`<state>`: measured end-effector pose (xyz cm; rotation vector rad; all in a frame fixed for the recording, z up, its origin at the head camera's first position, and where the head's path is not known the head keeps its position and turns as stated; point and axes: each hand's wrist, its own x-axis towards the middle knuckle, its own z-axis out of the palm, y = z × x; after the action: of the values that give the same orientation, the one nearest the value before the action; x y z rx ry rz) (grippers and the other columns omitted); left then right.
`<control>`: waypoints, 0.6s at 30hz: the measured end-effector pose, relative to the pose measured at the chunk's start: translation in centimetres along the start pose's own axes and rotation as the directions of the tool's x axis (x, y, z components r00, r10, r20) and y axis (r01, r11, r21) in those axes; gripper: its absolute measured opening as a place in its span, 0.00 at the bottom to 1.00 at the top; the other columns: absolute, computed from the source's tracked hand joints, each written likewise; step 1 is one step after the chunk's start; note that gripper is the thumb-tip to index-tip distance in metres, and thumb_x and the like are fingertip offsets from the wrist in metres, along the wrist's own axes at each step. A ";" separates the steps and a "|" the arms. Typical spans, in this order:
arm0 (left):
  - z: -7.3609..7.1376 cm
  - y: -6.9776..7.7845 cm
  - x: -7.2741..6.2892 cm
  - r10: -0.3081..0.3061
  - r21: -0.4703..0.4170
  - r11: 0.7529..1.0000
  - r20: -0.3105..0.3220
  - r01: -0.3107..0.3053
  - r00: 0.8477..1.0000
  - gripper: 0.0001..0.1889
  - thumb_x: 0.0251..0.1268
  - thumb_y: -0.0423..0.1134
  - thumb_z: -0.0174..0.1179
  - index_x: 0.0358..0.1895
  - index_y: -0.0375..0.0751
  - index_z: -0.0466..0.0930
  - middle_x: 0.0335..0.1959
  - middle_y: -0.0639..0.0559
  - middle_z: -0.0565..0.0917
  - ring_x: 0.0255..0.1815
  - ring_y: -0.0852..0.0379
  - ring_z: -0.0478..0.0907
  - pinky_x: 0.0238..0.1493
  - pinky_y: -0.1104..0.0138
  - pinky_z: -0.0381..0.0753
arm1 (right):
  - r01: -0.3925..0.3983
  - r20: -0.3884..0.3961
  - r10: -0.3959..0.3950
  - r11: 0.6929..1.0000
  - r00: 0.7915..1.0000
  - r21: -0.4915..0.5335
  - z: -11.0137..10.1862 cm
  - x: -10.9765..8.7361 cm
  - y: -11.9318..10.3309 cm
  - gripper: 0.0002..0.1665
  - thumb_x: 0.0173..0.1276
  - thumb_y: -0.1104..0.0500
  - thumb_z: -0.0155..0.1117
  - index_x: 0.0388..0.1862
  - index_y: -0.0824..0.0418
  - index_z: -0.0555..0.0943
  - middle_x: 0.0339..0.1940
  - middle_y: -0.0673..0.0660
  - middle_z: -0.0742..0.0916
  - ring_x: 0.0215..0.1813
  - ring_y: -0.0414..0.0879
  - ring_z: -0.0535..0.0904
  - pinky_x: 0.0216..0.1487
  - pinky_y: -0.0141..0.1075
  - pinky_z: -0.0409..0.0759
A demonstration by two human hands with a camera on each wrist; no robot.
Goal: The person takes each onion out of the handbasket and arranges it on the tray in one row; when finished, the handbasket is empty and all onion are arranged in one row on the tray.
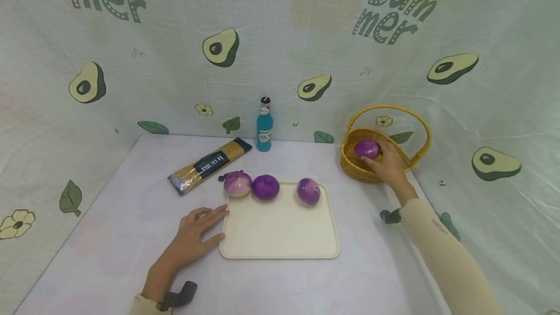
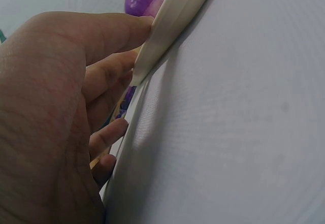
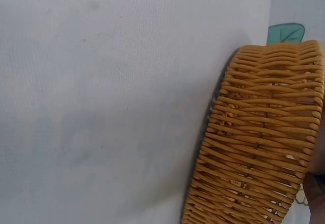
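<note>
My right hand point(image 1: 388, 163) reaches into the yellow wicker basket point(image 1: 359, 173) and grips a purple onion point(image 1: 365, 149) between thumb and fingers. In the right wrist view the woven basket wall point(image 3: 254, 132) hides most of that hand and the onion. My left hand point(image 1: 190, 239) rests at the left edge of a cream tray point(image 1: 280, 232), its spread fingertips and thumb touching the rim. Along the tray's back edge are a pale purple onion point(image 1: 237, 184) at the corner, a dark purple onion point(image 1: 265, 187) beside it, and another onion point(image 1: 308, 192) farther right.
Behind the tray, a pack of spaghetti point(image 1: 210, 165) lies slanted on the white table. A blue bottle point(image 1: 264, 128) stands upright near the back cloth point(image 1: 271, 23). The basket's tall handle point(image 1: 389, 107) arches over its opening. Cloth also hangs along both sides.
</note>
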<state>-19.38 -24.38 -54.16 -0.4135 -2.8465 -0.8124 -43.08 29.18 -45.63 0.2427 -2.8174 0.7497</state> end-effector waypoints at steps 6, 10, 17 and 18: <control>0.0 0.0 0.0 0.002 0.000 1.000 -0.001 -0.002 1.000 0.31 0.66 0.55 0.63 0.72 0.56 0.72 0.73 0.62 0.69 0.68 0.46 0.62 0.61 0.43 0.56 | 0.012 -0.009 -0.012 1.000 1.000 0.006 0.0 -0.3 0.0 0.48 0.68 0.47 0.70 0.73 0.74 0.61 0.70 0.75 0.67 0.70 0.72 0.62 0.68 0.64 0.60; 0.0 0.0 0.0 0.006 -0.002 1.000 -0.002 -0.006 1.000 0.31 0.66 0.55 0.62 0.72 0.57 0.72 0.74 0.63 0.69 0.68 0.46 0.62 0.61 0.42 0.55 | 0.029 -0.027 -0.029 1.000 0.999 0.006 0.1 -0.6 -0.1 0.46 0.67 0.49 0.72 0.72 0.75 0.63 0.69 0.74 0.69 0.69 0.71 0.63 0.68 0.64 0.61; 0.2 -0.3 0.0 0.006 0.008 1.000 -0.004 -0.006 1.000 0.31 0.66 0.56 0.62 0.72 0.58 0.71 0.74 0.64 0.68 0.69 0.46 0.62 0.61 0.42 0.56 | 0.029 -0.033 -0.029 0.999 0.999 0.018 0.1 -0.9 -0.2 0.46 0.66 0.48 0.72 0.71 0.74 0.64 0.69 0.73 0.69 0.68 0.71 0.64 0.68 0.64 0.62; 0.2 -0.3 0.0 0.005 0.007 1.000 -0.005 -0.005 1.000 0.31 0.66 0.56 0.63 0.72 0.58 0.71 0.74 0.64 0.68 0.69 0.46 0.62 0.61 0.42 0.56 | 0.025 -0.029 -0.024 1.000 0.999 0.018 0.1 -1.0 -0.2 0.47 0.67 0.48 0.72 0.72 0.74 0.63 0.69 0.73 0.69 0.69 0.71 0.64 0.68 0.64 0.62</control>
<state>-19.52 -24.49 -54.47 -0.4172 -2.8416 -0.8006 -42.12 29.09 -45.87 0.2667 -2.7764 0.7680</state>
